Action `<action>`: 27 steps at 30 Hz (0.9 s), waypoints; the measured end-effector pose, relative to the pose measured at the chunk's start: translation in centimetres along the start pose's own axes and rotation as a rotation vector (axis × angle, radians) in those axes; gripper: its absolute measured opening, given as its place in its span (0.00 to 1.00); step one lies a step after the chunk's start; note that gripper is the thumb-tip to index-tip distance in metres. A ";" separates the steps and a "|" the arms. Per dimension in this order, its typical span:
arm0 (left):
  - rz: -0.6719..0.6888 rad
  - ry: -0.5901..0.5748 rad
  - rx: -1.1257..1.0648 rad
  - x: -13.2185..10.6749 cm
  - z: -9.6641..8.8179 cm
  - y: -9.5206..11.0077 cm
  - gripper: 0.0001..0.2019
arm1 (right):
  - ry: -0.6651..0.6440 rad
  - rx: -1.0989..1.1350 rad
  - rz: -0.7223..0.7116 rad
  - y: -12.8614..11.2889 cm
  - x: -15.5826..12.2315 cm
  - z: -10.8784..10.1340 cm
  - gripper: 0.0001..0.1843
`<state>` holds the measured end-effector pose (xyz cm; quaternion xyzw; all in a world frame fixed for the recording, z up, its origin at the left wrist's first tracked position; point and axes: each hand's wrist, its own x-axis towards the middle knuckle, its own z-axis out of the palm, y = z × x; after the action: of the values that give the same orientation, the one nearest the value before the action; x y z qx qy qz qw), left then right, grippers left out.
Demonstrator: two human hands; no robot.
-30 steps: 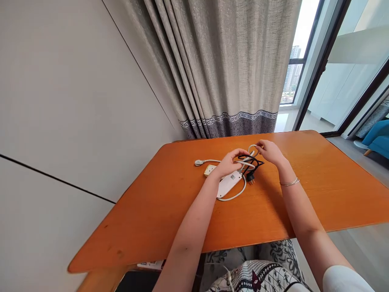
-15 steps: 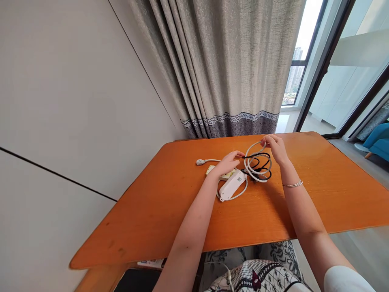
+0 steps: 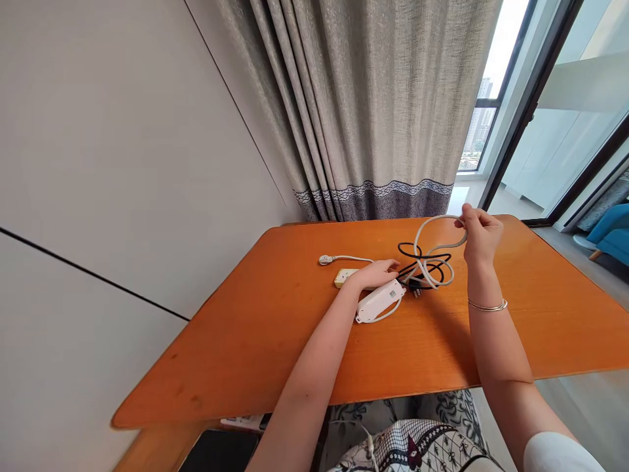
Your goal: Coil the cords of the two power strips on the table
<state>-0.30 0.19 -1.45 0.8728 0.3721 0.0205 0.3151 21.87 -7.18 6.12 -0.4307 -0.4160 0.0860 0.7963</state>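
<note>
My right hand (image 3: 481, 235) is raised over the right part of the table, its fingers pinching a loop of white cord (image 3: 426, 223). That cord runs down into a tangle with a black cord (image 3: 410, 248). A black plug (image 3: 415, 286) lies under the tangle. My left hand (image 3: 377, 273) lies low across the strips, fingers stretched out and their tips touching the cords. Beneath it is a cream power strip (image 3: 343, 278), partly covered. In front lies a white power strip (image 3: 379, 301), its labelled side up. A white plug (image 3: 325, 259) rests to the left.
The orange wooden table (image 3: 275, 314) has rounded corners. A grey curtain (image 3: 383, 105) hangs behind it, with a pale wall (image 3: 122, 164) on the left. Under the front edge is a dark flat object (image 3: 219, 451). A blue chair (image 3: 612, 229) stands far right.
My right hand has moved right and upward, drawing the white loop out of the coil. The black cord has spread. My left hand has shifted slightly right and down.
</note>
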 end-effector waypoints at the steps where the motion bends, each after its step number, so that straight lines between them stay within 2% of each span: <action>1: -0.001 -0.021 0.040 -0.1 0.0 0.3 0.23 | 0.029 0.035 -0.020 -0.3 0.1 -0.2 0.29; 3: -0.014 -0.046 0.084 0.0 0.1 0.5 0.22 | 0.049 0.116 -0.034 -0.9 0.3 -0.5 0.30; 5: -0.008 -0.048 0.080 0.1 0.2 0.5 0.21 | 0.001 0.182 -0.019 -1.4 0.6 -1.0 0.33; 11: 0.032 -0.036 0.033 0.9 0.8 -1.0 0.22 | -0.309 0.124 0.041 -2.5 0.9 -2.8 0.42; 15: 0.073 0.058 0.054 1.1 0.9 -1.5 0.18 | -0.476 0.071 0.097 -2.9 0.5 -3.4 0.43; 18: 0.054 0.139 0.111 1.1 0.9 -1.4 0.13 | -0.667 0.158 0.153 -2.9 0.2 -3.7 0.41; 23: -0.004 0.250 0.203 0.9 1.0 -0.9 0.12 | -1.014 0.325 0.240 -2.7 0.1 -3.9 0.32; 27: -0.008 0.325 0.242 0.9 0.9 -0.8 0.10 | -1.312 0.222 0.361 -3.1 0.3 -3.9 0.25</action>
<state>0.11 0.74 -2.80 0.8880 0.4213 0.1148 0.1440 24.30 -11.31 7.54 -0.2679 -0.7223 0.5023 0.3927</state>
